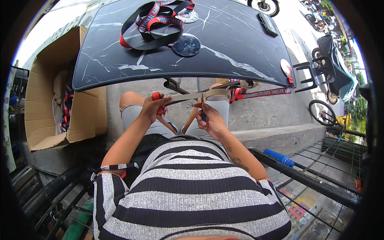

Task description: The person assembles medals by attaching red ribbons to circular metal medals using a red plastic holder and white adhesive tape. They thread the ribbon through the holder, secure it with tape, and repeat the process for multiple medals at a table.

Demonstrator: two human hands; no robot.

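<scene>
Below the near table edge, my left hand (151, 107) is closed on a red and black ribbon (161, 109). A pale strip of tape (188, 96) stretches from that hand to a beige tape roll (220, 94) above my right knee. My right hand (213, 121) grips scissors (203, 99) with dark blades and a blue handle, the blades upright at the tape strip. Whether they touch the tape I cannot tell. Beside the roll, a red printed ribbon (262, 93) runs along the table edge to a round medal (287, 67) at the table's right corner.
On the black marbled table (228, 48) lie looped ribbons (156, 26), a dark round medal (187, 45) and a dark rectangular device (268, 24). A cardboard box (90, 116) with ribbons stands left. To the right are a black chair (314, 74), a blue bottle (279, 157) and a wire rack (320, 160).
</scene>
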